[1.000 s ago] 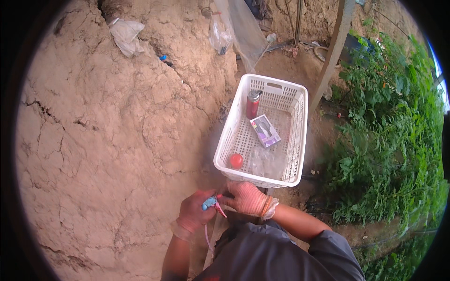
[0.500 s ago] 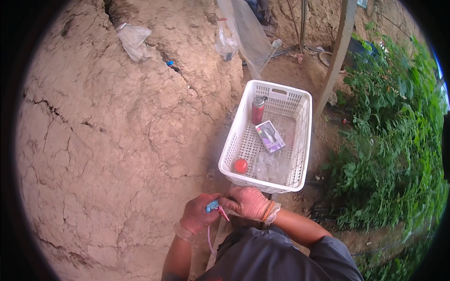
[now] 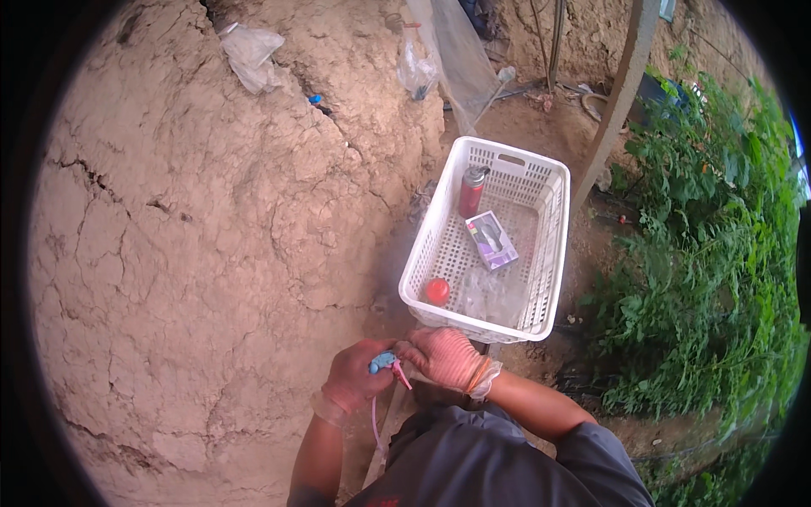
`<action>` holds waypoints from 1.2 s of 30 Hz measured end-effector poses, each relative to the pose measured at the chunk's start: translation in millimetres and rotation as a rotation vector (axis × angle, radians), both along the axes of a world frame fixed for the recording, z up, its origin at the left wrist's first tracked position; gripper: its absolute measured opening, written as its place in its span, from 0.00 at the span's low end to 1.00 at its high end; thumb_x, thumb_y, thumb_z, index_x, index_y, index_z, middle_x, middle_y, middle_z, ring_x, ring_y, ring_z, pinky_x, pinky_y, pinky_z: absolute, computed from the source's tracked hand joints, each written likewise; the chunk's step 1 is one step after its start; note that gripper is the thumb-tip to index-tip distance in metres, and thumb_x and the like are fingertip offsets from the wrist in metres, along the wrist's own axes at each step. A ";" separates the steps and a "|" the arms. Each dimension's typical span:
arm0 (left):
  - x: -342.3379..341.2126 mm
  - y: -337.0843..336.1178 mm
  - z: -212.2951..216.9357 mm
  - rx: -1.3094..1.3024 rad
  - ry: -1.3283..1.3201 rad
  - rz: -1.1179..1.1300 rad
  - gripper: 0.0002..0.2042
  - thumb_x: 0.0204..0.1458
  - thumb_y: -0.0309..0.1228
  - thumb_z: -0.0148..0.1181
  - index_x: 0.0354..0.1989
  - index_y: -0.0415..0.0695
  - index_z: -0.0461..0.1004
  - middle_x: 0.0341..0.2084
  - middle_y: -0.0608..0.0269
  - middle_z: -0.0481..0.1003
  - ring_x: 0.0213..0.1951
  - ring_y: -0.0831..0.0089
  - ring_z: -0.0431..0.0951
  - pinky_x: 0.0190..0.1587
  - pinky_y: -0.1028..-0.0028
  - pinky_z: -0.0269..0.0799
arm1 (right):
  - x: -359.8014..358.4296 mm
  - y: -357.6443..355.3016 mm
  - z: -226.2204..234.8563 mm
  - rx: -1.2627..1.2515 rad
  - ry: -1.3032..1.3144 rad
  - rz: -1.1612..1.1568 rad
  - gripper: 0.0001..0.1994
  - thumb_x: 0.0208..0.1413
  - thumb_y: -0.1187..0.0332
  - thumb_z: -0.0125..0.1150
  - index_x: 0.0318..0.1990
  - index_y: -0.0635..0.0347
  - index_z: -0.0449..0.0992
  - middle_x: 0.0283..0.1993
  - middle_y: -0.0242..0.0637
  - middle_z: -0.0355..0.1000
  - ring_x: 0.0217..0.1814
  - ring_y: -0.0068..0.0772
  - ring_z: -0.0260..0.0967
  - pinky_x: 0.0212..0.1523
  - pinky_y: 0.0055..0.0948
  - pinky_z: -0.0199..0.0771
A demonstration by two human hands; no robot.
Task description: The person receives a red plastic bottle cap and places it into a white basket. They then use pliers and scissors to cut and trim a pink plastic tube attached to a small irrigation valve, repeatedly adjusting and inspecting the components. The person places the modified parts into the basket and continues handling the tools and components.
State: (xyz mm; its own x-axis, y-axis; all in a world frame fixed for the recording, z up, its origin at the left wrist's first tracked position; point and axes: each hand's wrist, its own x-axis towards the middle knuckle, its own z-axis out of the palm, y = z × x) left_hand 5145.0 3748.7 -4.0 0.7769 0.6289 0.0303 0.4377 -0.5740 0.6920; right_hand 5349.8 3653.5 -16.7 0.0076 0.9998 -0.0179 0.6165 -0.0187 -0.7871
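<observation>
My left hand [image 3: 353,378], in a thin see-through glove, is closed round a small light-blue object [image 3: 382,362] whose exact kind I cannot make out. A pink strip [image 3: 401,376] sticks out beside it, and a thin pale pink cord [image 3: 375,427] hangs below the hand. My right hand [image 3: 446,358], gloved too with an orange band at the wrist, has its fingers bent together against the left fingertips; whatever they pinch is hidden. Both hands are just in front of the near edge of a white plastic crate [image 3: 473,326].
Inside the crate lie a red bottle with a dark top [image 3: 471,193], a purple-and-white box [image 3: 491,241], a red tomato-like ball [image 3: 437,291] and clear plastic film [image 3: 490,296]. A cracked earth wall [image 3: 211,253] rises left. Green plants [image 3: 710,279] and a slanted post [image 3: 617,101] stand right.
The view has shifted slightly. Both hands have come a little closer together, the right fingers moving in against the left fingertips. The blue object stays in my left hand.
</observation>
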 end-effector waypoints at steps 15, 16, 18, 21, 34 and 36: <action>2.7 4.5 2.6 -0.102 0.079 -0.036 0.21 0.48 0.37 0.68 0.53 0.49 0.81 0.40 0.54 0.81 0.42 0.53 0.83 0.44 0.62 0.78 | -10.1 -3.7 -18.4 0.074 0.036 -0.069 0.18 0.66 0.52 0.57 0.39 0.61 0.78 0.38 0.52 0.77 0.42 0.61 0.75 0.45 0.54 0.75; 1.4 4.0 -2.9 -0.094 0.069 -0.036 0.21 0.48 0.37 0.68 0.53 0.49 0.81 0.40 0.54 0.81 0.42 0.53 0.83 0.45 0.63 0.78 | -10.6 -4.7 -22.0 0.071 0.018 -0.068 0.18 0.66 0.52 0.57 0.39 0.61 0.78 0.38 0.52 0.77 0.42 0.61 0.75 0.44 0.54 0.75; 1.5 4.7 -7.8 -0.100 0.051 -0.034 0.21 0.48 0.37 0.68 0.53 0.49 0.81 0.40 0.54 0.81 0.42 0.53 0.83 0.45 0.63 0.79 | -11.7 -4.2 -36.2 0.121 -0.010 -0.044 0.19 0.66 0.51 0.56 0.39 0.61 0.78 0.39 0.53 0.77 0.42 0.62 0.75 0.45 0.54 0.75; -0.3 5.5 -15.8 -0.120 0.000 -0.031 0.20 0.50 0.34 0.69 0.53 0.48 0.82 0.39 0.55 0.81 0.40 0.57 0.82 0.43 0.65 0.79 | -13.7 -10.3 -38.9 0.114 -0.008 -0.056 0.19 0.66 0.51 0.56 0.42 0.60 0.79 0.39 0.52 0.77 0.43 0.61 0.75 0.45 0.53 0.75; -130.4 9.4 -72.9 -0.873 -0.429 0.702 0.22 0.62 0.30 0.64 0.64 0.38 0.72 0.41 0.63 0.79 0.38 0.75 0.79 0.41 0.72 0.78 | 19.6 -79.1 -56.9 -0.197 -0.081 -0.156 0.14 0.67 0.62 0.61 0.49 0.64 0.80 0.43 0.50 0.81 0.46 0.52 0.79 0.49 0.41 0.78; -136.0 3.0 -66.0 -0.889 -0.439 0.805 0.25 0.63 0.32 0.61 0.66 0.36 0.68 0.42 0.60 0.78 0.39 0.72 0.80 0.42 0.69 0.79 | 23.4 -77.9 -60.4 -0.267 0.021 -0.247 0.13 0.67 0.62 0.61 0.48 0.64 0.81 0.42 0.49 0.81 0.44 0.47 0.80 0.48 0.39 0.79</action>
